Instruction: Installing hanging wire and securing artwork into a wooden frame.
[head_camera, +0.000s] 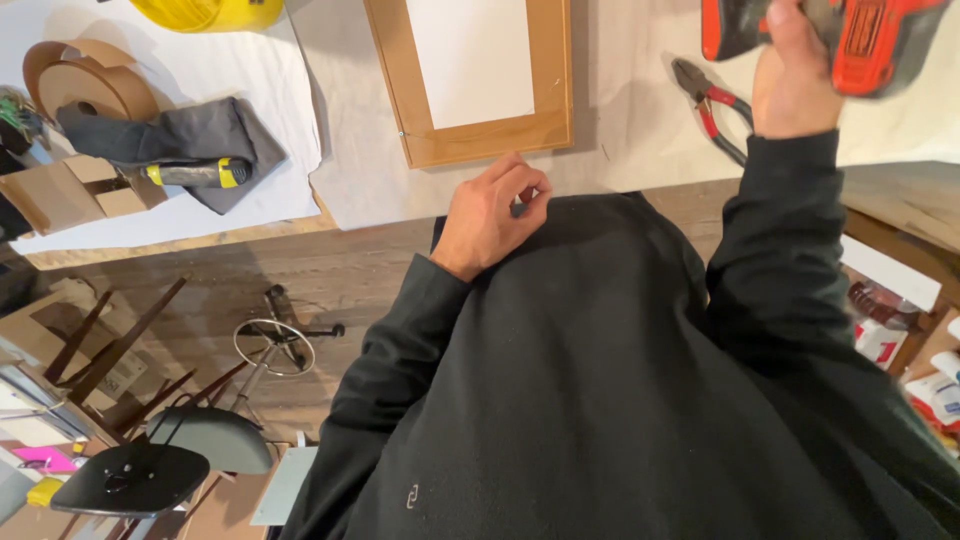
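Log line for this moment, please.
right hand: grips orange drill | left hand: pinched by chest, contents unclear | wooden frame, pliers on cloth

Left edge: you are seeing an open brown cardboard box (75, 190).
Right edge: red-and-white packages (885, 335) are lying beside you.

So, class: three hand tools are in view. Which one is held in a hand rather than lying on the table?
The orange-and-black power drill, gripped in the right hand. The red-handled pliers and the yellow-and-black-handled tool on the dark cloth both lie untouched.
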